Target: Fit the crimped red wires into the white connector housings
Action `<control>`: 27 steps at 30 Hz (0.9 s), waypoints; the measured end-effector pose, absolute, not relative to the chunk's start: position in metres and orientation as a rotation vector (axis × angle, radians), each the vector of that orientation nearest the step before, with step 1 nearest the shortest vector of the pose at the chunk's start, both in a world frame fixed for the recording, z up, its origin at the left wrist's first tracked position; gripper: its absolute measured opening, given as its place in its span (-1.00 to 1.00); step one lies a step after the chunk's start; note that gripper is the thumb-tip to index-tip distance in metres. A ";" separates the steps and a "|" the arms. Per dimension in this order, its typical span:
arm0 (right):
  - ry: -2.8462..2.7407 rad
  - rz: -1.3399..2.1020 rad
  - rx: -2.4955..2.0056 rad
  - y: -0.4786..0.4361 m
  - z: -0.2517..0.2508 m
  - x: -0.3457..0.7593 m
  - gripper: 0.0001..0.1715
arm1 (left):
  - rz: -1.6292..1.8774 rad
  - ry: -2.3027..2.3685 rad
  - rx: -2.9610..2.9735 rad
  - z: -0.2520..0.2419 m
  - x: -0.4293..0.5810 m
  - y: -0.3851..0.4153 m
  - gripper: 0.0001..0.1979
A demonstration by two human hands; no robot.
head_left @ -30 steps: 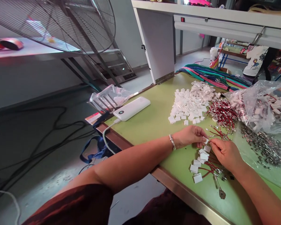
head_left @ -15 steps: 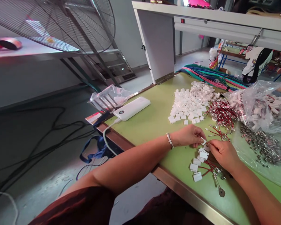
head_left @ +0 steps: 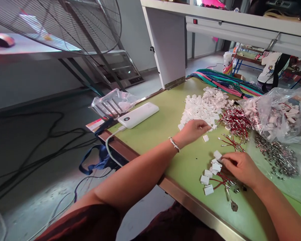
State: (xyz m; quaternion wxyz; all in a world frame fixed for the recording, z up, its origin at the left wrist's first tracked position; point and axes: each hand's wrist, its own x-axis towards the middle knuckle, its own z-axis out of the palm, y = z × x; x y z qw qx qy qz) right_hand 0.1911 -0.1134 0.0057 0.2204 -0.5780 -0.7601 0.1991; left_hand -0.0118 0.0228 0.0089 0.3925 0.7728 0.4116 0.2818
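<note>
My left hand [head_left: 193,132] reaches to the front edge of a heap of white plastic connector housings [head_left: 202,104]. Its fingertips are pinched together beside some loose pieces, and whether one is between them cannot be made out. Closer to me, my right hand [head_left: 242,167] pinches a white connector housing [head_left: 217,155] between thumb and forefinger. Below it lie several more housings [head_left: 208,190], some with short red wires [head_left: 219,182] attached. A small metal-shafted tool [head_left: 232,203] rests by those wires. One single housing [head_left: 206,138] sits between the heap and my right hand.
Red wires with metal terminals [head_left: 237,122] are piled right of the heap, beside a clear bag of housings [head_left: 278,113] and loose metal terminals [head_left: 278,155]. Bundled coloured cables [head_left: 223,82] lie behind. A white power bank [head_left: 140,115] is at the left edge; a large fan [head_left: 90,26] stands beyond.
My left hand has moved away from my right hand, up and left to the white heap. A loose housing now shows in front of the heap. My right hand stays nearly in place.
</note>
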 end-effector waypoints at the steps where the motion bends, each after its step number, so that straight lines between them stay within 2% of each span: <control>1: -2.138 0.567 -1.570 -0.113 0.008 0.194 -0.73 | 0.746 1.145 1.984 0.010 -0.015 0.027 -0.77; 3: -2.146 0.447 -1.575 -0.110 0.010 0.202 -0.70 | 0.742 1.256 2.034 0.009 -0.019 0.033 -0.74; 5: -2.040 0.117 -1.693 -0.102 0.008 0.214 -0.67 | 0.711 1.266 2.111 0.008 -0.019 0.033 -0.76; 8: -2.053 -0.330 -1.838 -0.088 -0.003 0.225 -0.74 | 0.654 1.274 2.225 0.008 -0.015 0.025 -0.76; 13: -2.280 -0.625 -1.726 -0.080 -0.022 0.222 -0.72 | 0.505 1.279 2.348 0.010 -0.008 0.014 -0.57; 15: -2.264 -0.691 -1.625 -0.081 -0.021 0.220 -0.70 | 0.407 1.274 2.399 0.007 -0.007 0.012 -0.61; 20: -2.118 -0.625 -1.440 -0.088 -0.008 0.213 -0.78 | 0.260 1.197 2.535 -0.005 -0.003 0.010 -0.75; 27: -2.052 -0.141 -1.626 -0.099 -0.003 0.197 -0.82 | 0.519 1.022 2.317 -0.009 0.001 0.008 -0.76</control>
